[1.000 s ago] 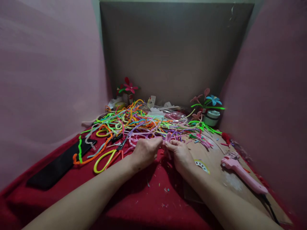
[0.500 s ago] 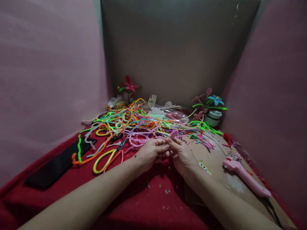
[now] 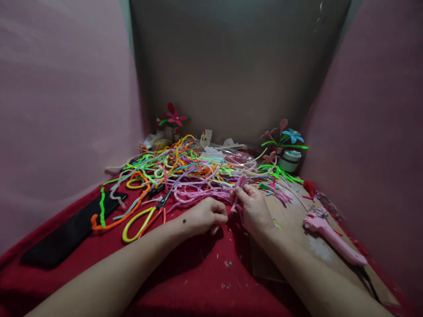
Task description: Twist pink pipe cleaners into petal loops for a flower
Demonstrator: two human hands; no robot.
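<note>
My right hand is closed in a pinch around a pink pipe cleaner bent into a petal-like loop. The loop stands above the fingertips, and thin pink ends hang below them. To the left, a small gap away, my left hand has its fingers curled and thumb pressed in; what it holds, if anything, is hidden. Close to my left wrist lie scissors with yellow and red handles. Behind both hands spreads a tangled pile of coloured pipe cleaners.
A black flat object lies at left. On the brown board at right rests a pink glue gun with a cord. Pipe-cleaner flowers and a pale lidded jar stand behind. Small scraps dot the red cloth.
My hands, together before, have come apart. The left moved slightly left and down, while the right keeps the pink loop, now more upright. The view shifted a little.
</note>
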